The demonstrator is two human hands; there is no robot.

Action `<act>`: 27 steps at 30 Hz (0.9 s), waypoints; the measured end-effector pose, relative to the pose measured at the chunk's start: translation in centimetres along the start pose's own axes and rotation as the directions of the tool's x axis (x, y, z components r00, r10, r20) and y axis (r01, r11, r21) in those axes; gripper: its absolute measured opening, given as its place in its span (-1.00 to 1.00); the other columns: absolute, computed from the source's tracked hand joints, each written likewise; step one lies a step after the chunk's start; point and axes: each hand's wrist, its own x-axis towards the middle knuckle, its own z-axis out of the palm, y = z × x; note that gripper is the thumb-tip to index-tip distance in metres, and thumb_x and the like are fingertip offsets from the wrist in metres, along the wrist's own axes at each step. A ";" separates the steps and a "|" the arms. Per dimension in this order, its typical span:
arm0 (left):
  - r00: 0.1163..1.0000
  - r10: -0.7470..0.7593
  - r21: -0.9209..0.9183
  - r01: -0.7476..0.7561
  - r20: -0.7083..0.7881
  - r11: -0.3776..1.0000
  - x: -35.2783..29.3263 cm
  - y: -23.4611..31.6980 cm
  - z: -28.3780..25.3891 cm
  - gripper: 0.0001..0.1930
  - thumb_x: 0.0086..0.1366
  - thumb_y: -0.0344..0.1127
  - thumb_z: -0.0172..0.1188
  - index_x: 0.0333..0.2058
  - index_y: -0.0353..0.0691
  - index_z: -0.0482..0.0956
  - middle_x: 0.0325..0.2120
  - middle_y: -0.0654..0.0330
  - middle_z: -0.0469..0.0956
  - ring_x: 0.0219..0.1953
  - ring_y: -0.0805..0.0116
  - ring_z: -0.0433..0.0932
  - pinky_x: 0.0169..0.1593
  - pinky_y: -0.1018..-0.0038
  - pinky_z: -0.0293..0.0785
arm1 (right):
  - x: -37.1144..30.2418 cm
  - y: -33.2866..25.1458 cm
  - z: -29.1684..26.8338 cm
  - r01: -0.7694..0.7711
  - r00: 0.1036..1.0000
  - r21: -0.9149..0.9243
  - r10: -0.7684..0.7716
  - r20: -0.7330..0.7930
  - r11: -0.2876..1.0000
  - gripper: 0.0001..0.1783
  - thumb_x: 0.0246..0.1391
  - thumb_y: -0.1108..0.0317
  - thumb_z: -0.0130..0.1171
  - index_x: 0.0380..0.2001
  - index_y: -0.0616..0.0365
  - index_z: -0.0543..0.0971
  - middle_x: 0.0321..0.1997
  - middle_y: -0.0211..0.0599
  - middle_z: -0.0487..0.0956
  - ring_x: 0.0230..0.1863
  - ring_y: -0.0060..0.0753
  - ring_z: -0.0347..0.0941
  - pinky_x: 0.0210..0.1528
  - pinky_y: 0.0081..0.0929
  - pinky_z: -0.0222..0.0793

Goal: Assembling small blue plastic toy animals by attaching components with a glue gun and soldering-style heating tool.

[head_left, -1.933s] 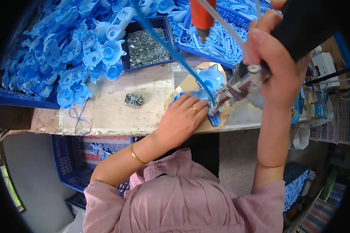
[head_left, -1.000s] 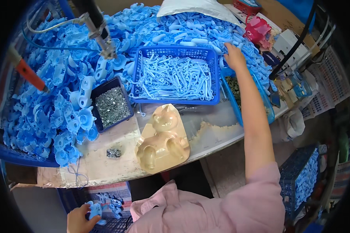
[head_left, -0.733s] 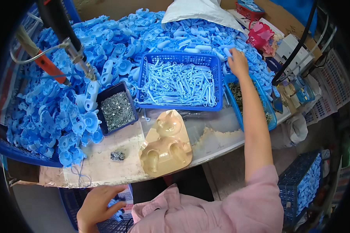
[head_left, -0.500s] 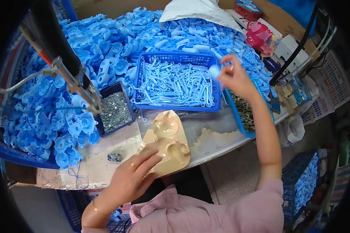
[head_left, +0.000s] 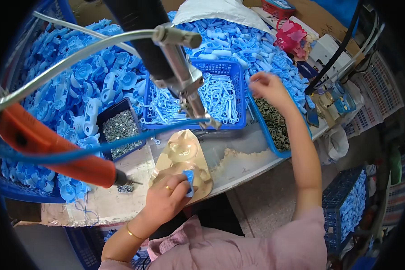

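My left hand (head_left: pixel 168 195) is closed on a small blue plastic part (head_left: pixel 189 182), keeping it at the lower part of the beige moulded fixture (head_left: pixel 182 147). My right hand (head_left: pixel 271 92) is stretched out to the far right, above the rim of a blue tray of dark metal pieces (head_left: pixel 274 123). Its fingers are bent and a little blurred, and whether anything is between them cannot be made out. In front of the left side hangs an orange power screwdriver (head_left: pixel 58 150), its tip near a small dark metal clump (head_left: pixel 125 188).
A blue basket (head_left: pixel 193 123) of light-blue looped parts stands behind the fixture. Beside it is a dark tray of small metal pieces (head_left: pixel 120 128). Heaps of blue plastic shells (head_left: pixel 83 72) cover the back and left. A metal tool arm (head_left: pixel 180 67) and hose cross in front.
The screwdriver and metal arm have swung right across the view. A blue part now shows in my left hand. The pale-blue piece seen at my right fingers no longer shows there.
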 end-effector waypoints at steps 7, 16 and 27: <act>0.990 -0.134 -0.034 0.132 -0.051 0.991 -0.6 0.4 -1.3 -0.65 0.02 -0.46 0.46 -0.28 -0.18 0.44 -0.33 0.13 0.59 -0.39 0.15 0.62 -0.39 0.36 0.55 | 9.5 7.0 -3.6 -0.150 0.847 -0.692 -0.270 -0.459 0.706 -0.66 0.01 0.33 0.28 -0.09 0.10 0.59 0.04 -0.10 0.54 0.10 0.00 0.47 0.08 -0.09 0.42; 0.980 -0.196 -0.086 0.192 -0.035 0.978 -1.8 0.0 -1.3 -0.63 0.04 -0.48 0.43 -0.20 -0.20 0.46 -0.31 0.11 0.63 -0.36 0.14 0.63 -0.34 0.36 0.56 | 11.0 8.1 -3.9 -0.182 0.956 -0.857 -0.117 -0.269 0.481 -0.62 -0.01 0.22 0.28 -0.08 0.04 0.64 0.05 -0.17 0.50 0.15 0.00 0.38 0.11 -0.06 0.42; 0.957 -0.283 -0.129 0.274 -0.055 0.953 -3.0 -0.4 -1.5 -0.58 0.05 -0.53 0.43 -0.11 -0.23 0.51 -0.31 0.12 0.63 -0.42 0.21 0.58 -0.36 0.37 0.53 | 10.2 9.8 -6.4 -0.151 0.950 -0.147 0.103 -0.294 0.978 -0.55 0.25 0.06 0.03 0.02 0.14 0.56 -0.14 -0.30 0.64 -0.12 -0.36 0.49 -0.09 -0.35 0.37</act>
